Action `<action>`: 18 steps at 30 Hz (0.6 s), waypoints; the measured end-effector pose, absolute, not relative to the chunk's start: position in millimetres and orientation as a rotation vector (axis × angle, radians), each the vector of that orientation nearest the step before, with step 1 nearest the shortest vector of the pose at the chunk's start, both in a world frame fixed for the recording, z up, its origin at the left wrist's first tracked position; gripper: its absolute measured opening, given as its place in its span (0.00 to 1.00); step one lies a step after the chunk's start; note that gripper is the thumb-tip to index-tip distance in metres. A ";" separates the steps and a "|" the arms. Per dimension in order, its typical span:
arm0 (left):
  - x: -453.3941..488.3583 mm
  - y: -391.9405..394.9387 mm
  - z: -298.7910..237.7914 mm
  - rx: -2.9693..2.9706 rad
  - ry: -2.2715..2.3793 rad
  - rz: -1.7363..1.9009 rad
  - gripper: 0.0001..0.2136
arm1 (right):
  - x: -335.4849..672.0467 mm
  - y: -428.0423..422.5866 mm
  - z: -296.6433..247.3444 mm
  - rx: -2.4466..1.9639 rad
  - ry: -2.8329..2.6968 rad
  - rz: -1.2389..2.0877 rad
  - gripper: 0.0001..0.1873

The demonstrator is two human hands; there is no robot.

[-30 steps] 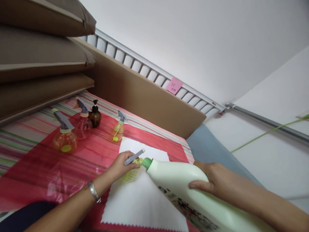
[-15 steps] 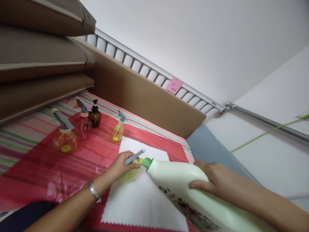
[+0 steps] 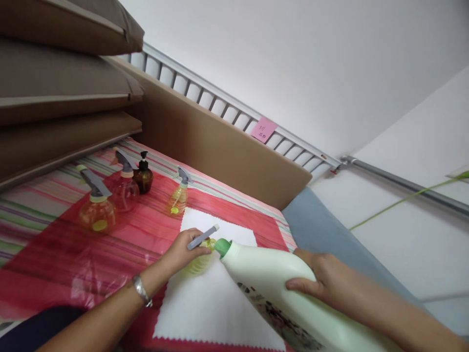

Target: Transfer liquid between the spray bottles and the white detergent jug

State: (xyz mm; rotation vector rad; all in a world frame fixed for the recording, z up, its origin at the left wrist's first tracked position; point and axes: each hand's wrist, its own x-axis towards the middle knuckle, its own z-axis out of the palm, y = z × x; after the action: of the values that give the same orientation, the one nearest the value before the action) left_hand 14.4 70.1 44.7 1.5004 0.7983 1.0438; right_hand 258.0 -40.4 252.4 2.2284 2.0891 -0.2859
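My right hand (image 3: 322, 283) grips a large pale green detergent bottle (image 3: 278, 293), tipped over so its green spout (image 3: 222, 246) meets the mouth of a small yellow-green spray bottle (image 3: 200, 261). My left hand (image 3: 185, 252) is closed around that small bottle and also pinches its grey trigger sprayer head (image 3: 202, 237). The small bottle stands on a white cloth (image 3: 212, 303) with a zigzag edge, spread over a red plastic sheet (image 3: 73, 254).
Three spray bottles (image 3: 97, 205) (image 3: 124, 183) (image 3: 178, 195) and a dark brown pump bottle (image 3: 143, 173) stand at the back of the red sheet. Brown cushions (image 3: 62, 88) are stacked on the left. A brown headboard (image 3: 220, 146) and white rail run behind; a pink note (image 3: 263, 129) sticks there.
The view has shifted slightly. The big bottle and my right hand sit a little lower and further left; the spout stays at the small bottle's mouth.
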 end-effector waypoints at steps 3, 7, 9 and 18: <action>12.7 72.3 43.5 1.483 0.801 1.054 0.14 | 262.9 -45.1 238.6 2.190 2.043 -0.416 0.21; 9.7 73.8 43.5 1.477 0.808 1.047 0.15 | 271.3 -54.3 215.5 2.260 2.126 -0.520 0.19; 8.7 73.4 44.6 1.478 0.805 1.043 0.15 | 280.6 -60.7 203.4 2.412 2.091 -0.526 0.21; 6.3 74.7 46.7 1.424 0.795 1.028 0.15 | 296.4 -65.9 148.0 3.474 1.792 -0.551 0.21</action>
State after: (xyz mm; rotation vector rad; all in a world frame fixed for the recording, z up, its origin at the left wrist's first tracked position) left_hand 6.3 74.7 46.7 1.4240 0.7946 1.0277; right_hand 296.4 -65.9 148.0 3.4741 1.7924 -0.5510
